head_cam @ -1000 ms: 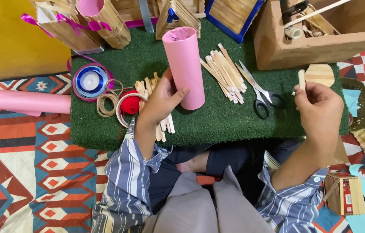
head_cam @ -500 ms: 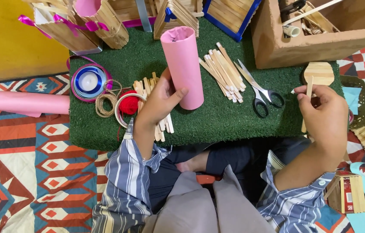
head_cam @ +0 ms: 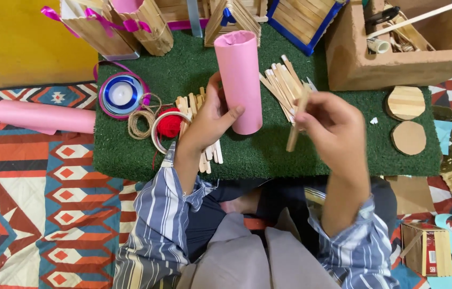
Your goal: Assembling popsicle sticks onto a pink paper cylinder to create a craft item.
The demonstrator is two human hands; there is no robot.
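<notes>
My left hand (head_cam: 211,115) grips a pink paper tube (head_cam: 239,77) that stands upright on the green turf mat (head_cam: 269,155). My right hand (head_cam: 333,128) holds a wooden craft stick (head_cam: 296,120) by its upper end, just right of the tube and apart from it. A pile of loose craft sticks (head_cam: 282,85) lies behind my right hand. More sticks (head_cam: 196,104) lie under my left hand. Two round wooden discs (head_cam: 407,103) rest on the mat at the right.
A wooden box (head_cam: 450,61) with tools stands at back right. Blue ribbon spool (head_cam: 121,93), twine coil (head_cam: 140,124) and red thread (head_cam: 171,124) sit left of my hand. A pink paper roll (head_cam: 39,116) lies on the patterned rug. Stick-built houses (head_cam: 140,21) line the back.
My right hand has left the wooden discs at the right and moved left toward the tube, now holding a craft stick. The left hand keeps the tube in place.
</notes>
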